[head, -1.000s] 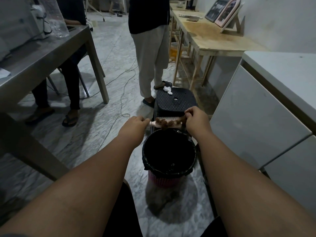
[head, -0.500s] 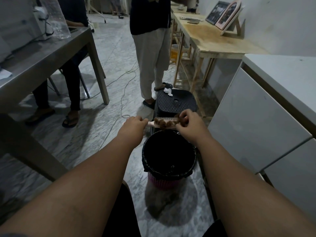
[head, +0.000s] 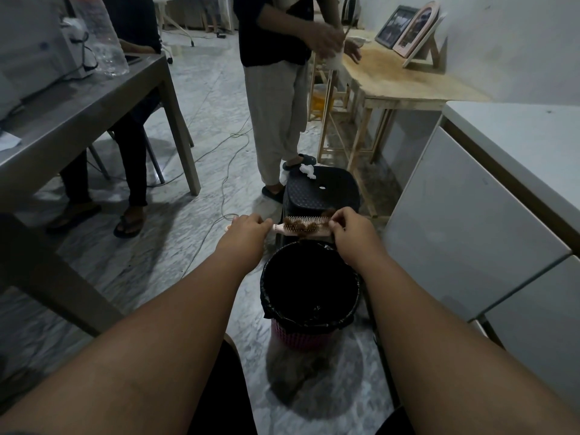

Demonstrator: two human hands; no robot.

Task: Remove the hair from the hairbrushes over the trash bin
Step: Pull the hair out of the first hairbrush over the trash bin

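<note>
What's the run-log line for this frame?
left hand: holds hairbrush handle | right hand: pinching hair at brush tip | trash bin: below brush | hair: mostly still on bristles

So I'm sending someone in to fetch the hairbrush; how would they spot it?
Find the black-lined trash bin on the marble floor beside the white cabinet. Above its far rim, two hands hold the hairbrush level: pale pink, bristles clogged with brown hair.

Both forearms (head: pixel 194 324) are bare and sleeveless, with dark clothing (head: pixel 219 397) below.
</note>
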